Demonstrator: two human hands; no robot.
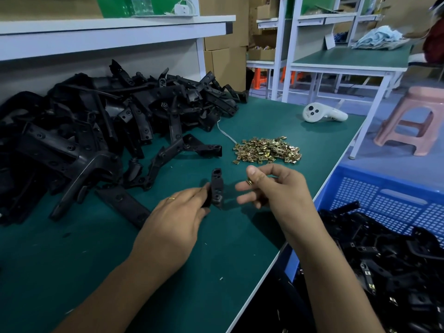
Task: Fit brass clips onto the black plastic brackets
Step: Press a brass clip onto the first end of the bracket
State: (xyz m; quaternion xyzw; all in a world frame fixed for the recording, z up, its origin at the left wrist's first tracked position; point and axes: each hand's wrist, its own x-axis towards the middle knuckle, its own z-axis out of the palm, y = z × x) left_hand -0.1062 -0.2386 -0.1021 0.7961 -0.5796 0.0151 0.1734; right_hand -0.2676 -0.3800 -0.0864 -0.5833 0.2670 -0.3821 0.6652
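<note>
brass clip: one clip (249, 181) sits in the right hand (276, 191), pinched between thumb and a finger, other fingers loosely spread toward the left; only a sliver of it shows
black bracket: the left hand (179, 217) grips a bracket (217, 188) by its lower end, fingers curled round it; it stands roughly upright above the mat, long axis running away from the person, top end free
key relation: clip lies just right of the bracket, apart from it, about level with its middle; my read is a short leftward travel of the right hand onto the free edge, left hand just holds steady
nearer hand: right hand owns the clip, so it makes the move; left is the fixture
in the way: nothing between clip and bracket; spread right fingers point at the bracket and could foul it
crate: blue crate (384, 193) at right, below the table edge, holds brackets, some showing brass, likely done parts
mat: green mat (101, 255) under both hands
clip pile: loose brass pile (268, 150) beyond the hands, within right-hand reach
bracket heap: big black heap (96, 131) at far left, reaching the back wall, likely unfitted stock
beyond: white controller (322, 113) on the far table corner, pink stool (415, 121) on the floor past it
</note>
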